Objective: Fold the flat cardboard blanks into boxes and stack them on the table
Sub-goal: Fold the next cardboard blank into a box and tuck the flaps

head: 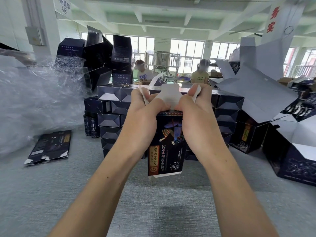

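Note:
A dark printed cardboard box (166,146) stands upright above the grey table, opened into a sleeve, its white end flaps (169,95) sticking up at the top. My left hand (143,113) grips the box's upper left side, thumb pressing a white flap. My right hand (195,110) grips the upper right side, thumb pinching the other side flap. Behind the box a stack of folded dark boxes (111,120) rises in several rows. A small pile of flat blanks (49,146) lies at the left on the table.
Clear plastic wrap (34,100) is heaped at the left. Two dark bottles (91,124) stand beside the stack. Large open cartons (290,156) crowd the right side, taller dark boxes (100,53) the back left. Two people work behind. The grey table surface (153,199) stretches in front.

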